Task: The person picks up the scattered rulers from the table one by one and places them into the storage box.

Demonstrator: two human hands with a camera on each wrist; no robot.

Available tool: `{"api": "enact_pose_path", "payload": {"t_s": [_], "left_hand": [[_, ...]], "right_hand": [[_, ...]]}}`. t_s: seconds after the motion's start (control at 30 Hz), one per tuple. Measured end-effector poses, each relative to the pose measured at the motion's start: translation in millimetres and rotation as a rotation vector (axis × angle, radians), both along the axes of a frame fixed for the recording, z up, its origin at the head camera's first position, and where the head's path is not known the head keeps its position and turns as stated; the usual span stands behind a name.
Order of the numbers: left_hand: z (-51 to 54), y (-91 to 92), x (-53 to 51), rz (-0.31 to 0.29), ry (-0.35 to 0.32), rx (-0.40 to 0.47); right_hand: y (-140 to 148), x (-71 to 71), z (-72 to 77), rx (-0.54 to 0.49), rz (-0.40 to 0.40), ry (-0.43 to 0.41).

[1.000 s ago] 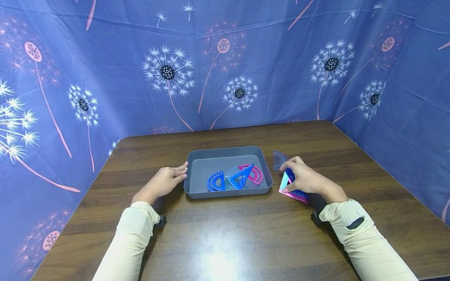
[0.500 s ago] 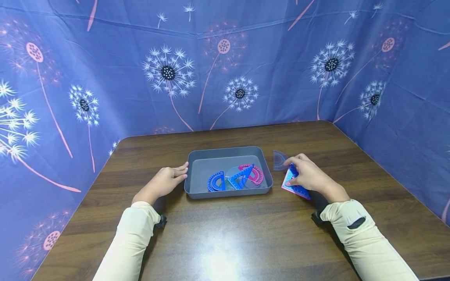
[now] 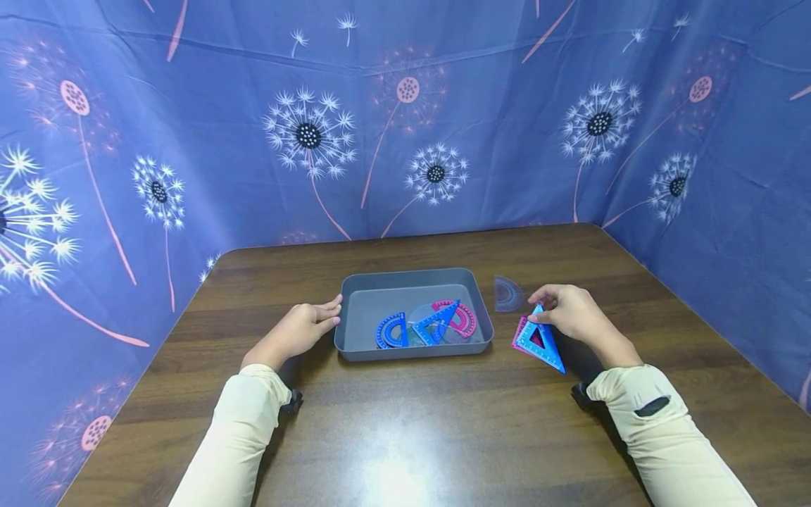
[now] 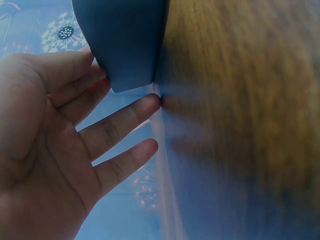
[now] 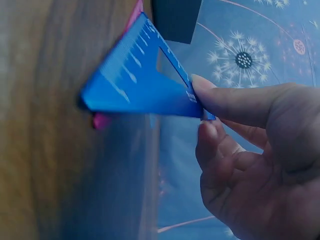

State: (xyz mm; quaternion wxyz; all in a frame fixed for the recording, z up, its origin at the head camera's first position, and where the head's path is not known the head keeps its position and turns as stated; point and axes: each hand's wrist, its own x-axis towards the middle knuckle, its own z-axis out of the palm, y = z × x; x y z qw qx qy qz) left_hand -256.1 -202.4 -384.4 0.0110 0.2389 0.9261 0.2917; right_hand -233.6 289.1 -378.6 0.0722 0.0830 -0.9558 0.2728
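Note:
My right hand [image 3: 573, 313] pinches a blue set square [image 5: 145, 75] between thumb and fingers by one corner, tilted up off the table. Behind and below it lies a pink set square [image 3: 520, 332], mostly covered. To the left stands a grey tray [image 3: 361, 354] holding a blue protractor [image 3: 384, 331], another blue set square [image 3: 426, 329], a pink protractor [image 3: 467, 320] and some clear pieces that are hard to make out. My left hand [image 4: 65, 130] rests its fingertips against the tray's left outer wall, its fingers mostly straight and spread.
A clear protractor [image 3: 507, 293] lies on the brown wooden table [image 3: 405, 415], between the tray and my right hand. Blue dandelion-print cloth [image 3: 380, 141] hangs behind the table and along its sides.
The right hand has lifted the blue set square off the pink one and drawn it slightly right, tilting it. The left hand and the tray keep their places.

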Motion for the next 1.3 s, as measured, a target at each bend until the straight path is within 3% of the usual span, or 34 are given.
{"api": "enact_pose_path", "payload": {"t_s": [0.27,0.53,0.83,1.1,1.2,1.3], "left_hand": [[-0.2,1.0,0.3,0.009,-0.004,0.008],[-0.6,0.2,0.0,0.013,-0.015,0.006],[-0.8,0.4,-0.5,0.01,-0.003,0.009],[1.1,0.5,0.6,0.022,-0.026,0.002],[0.8,0.8,0.5,0.021,-0.029,0.007],[-0.5,0.6,0.9,0.024,-0.028,0.014]], "right_hand": [[14,4.0,10.7,-0.057,-0.011,0.002],[19,12.5,23.7,-0.303,-0.035,-0.056],[15,16.0,31.7,-0.562,-0.063,0.085],[-3,18.5,39.5,-0.703,-0.149,0.272],[-13,18.8,42.4,-0.714,-0.179,0.336],[-26,19.3,45.9,-0.657,-0.205,0.368]]}}
